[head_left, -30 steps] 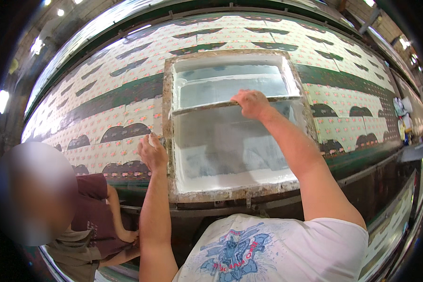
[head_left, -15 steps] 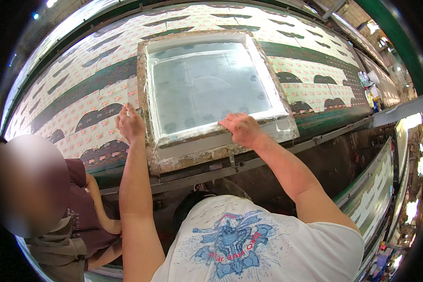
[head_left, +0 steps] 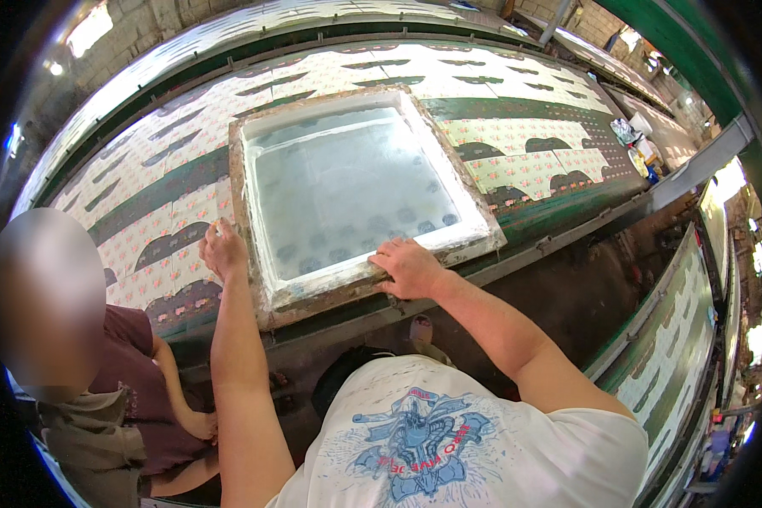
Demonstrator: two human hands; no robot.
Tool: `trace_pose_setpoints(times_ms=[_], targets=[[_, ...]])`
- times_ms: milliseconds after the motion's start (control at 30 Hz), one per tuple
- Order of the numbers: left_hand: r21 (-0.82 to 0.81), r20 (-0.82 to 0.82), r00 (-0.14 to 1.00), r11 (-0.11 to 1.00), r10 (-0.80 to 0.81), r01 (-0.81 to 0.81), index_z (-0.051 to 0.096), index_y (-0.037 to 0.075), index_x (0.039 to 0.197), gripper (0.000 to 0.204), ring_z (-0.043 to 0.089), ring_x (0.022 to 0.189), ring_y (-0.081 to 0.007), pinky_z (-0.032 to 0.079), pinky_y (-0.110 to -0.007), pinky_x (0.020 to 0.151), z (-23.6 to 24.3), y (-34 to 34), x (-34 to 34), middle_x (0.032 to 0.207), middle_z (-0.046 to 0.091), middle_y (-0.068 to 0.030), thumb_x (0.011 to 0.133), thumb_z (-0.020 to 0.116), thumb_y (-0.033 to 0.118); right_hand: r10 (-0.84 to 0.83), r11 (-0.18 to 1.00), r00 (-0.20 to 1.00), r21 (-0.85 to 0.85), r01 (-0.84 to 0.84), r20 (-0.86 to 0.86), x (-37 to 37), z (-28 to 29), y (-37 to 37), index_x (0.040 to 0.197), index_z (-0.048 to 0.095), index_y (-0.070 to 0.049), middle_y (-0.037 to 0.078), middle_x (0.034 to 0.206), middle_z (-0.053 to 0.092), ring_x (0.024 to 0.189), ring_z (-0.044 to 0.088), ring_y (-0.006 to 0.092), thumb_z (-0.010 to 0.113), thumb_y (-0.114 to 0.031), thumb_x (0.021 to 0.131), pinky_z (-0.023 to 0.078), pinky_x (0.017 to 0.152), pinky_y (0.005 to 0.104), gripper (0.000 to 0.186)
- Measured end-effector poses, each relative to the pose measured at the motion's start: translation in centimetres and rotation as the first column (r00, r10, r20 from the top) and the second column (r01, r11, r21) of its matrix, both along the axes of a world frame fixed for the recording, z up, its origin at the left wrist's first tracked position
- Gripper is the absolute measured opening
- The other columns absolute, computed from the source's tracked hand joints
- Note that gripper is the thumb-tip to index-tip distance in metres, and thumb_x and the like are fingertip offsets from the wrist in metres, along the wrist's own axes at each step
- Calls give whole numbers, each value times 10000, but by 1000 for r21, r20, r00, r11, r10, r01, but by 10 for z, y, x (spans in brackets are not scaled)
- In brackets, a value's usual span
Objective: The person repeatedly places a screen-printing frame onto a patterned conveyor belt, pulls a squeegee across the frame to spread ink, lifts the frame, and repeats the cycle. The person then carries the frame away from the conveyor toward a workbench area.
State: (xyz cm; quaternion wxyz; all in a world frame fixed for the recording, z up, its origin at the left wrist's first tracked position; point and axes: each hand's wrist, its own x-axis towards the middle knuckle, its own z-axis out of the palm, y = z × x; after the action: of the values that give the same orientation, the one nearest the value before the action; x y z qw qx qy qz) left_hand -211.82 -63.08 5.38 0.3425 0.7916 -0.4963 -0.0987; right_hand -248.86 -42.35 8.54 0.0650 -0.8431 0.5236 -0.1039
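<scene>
The right grip [head_left: 409, 267] bends over the frame's [head_left: 311, 298] near rim, the half-curled left grip [head_left: 223, 251] beside it, either's pinch unclear.

Long green table [head_left: 504, 108] | 1 framed screen [head_left: 347, 190] at near edge | pale floral pieces [head_left: 508, 133] in rows, both sides

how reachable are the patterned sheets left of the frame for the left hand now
Probably yes: the left hand is at the left edge of the frame, close to the patterned sheets, with nothing visible between.
</scene>
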Motion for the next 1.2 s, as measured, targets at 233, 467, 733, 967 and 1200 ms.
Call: trace_pose_setpoints(times_ms=[233,467,733,967,1200], targets=[[-26,162,986,999,38,-34,719,43,1401,641,522,1437,-410,413,-530,1210,-8,2,-15,1472,636,-252,1090,519,567,92,996,985,8,-94,148,-34,-6,8,1353,711,-82,139,1323,722,1264,673,340,843,-323,916,512,1091,480,516],[125,297,953,986,66,-107,775,40,1301,613,583,1383,-398,448,-518,1176,10,-4,-69,1422,691,-194,1096,517,556,183,982,794,-144,-121,580,-143,19,2,1207,777,-74,125,1205,782,1156,724,353,826,-145,910,571,1004,469,308],[140,459,884,975,90,-172,797,60,1237,576,597,1366,-372,466,-509,1148,-1,-32,-99,1396,706,-186,1094,528,549,-30,947,812,-244,210,583,-325,-14,-35,1295,736,-46,185,1368,695,1281,644,406,786,-172,952,505,1112,497,369],[162,443,895,978,48,-133,784,57,1115,565,639,1245,-393,485,-532,1065,-4,-47,-117,1255,732,-154,1118,495,542,-165,938,743,-129,321,648,-380,-53,-94,1494,626,-48,236,1555,549,1457,489,441,685,-328,1062,372,1239,528,519],[207,295,956,976,6,-70,768,-1,1040,686,672,1137,-444,484,-568,1012,-27,-70,-74,1159,751,-250,1120,447,600,-236,947,367,128,294,900,-374,-85,-144,1545,565,9,200,1586,544,1485,497,350,632,-317,1108,372,1256,472,550]])
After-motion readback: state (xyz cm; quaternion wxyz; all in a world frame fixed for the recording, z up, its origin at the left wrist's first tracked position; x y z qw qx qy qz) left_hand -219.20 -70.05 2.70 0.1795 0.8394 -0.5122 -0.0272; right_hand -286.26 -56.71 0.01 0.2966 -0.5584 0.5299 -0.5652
